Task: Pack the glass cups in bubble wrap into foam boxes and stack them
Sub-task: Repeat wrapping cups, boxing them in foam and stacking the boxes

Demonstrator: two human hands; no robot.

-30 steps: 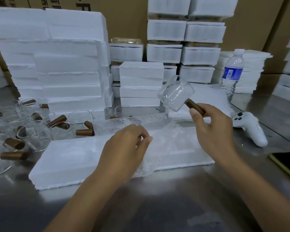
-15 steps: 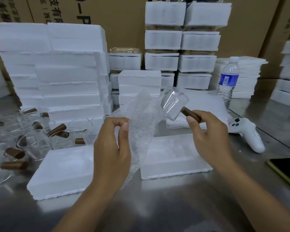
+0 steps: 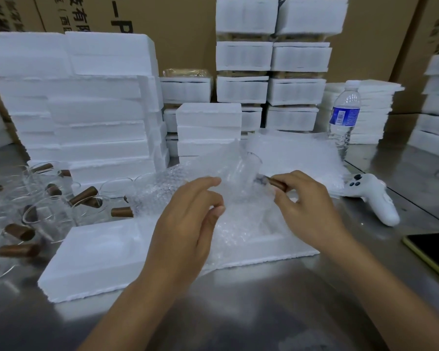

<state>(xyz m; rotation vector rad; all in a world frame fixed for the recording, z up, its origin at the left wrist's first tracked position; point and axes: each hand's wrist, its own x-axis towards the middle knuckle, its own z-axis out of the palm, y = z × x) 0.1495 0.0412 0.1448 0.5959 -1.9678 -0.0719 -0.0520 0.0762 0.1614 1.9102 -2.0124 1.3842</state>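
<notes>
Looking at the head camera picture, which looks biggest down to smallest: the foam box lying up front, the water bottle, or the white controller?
1. Foam box, by far the largest.
2-3. Water bottle and controller look alike in size. The bottle stands farther back, so I won't rank them.

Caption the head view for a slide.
Right hand holds glass cup by handle; left hand pinches bubble wrap over it, above foam box.

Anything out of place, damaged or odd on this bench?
Nothing looks broken. Loose glass cups at left lie jumbled, some tipped; a white handheld controller lies beside the bubble wrap, unrelated to packing.
</notes>
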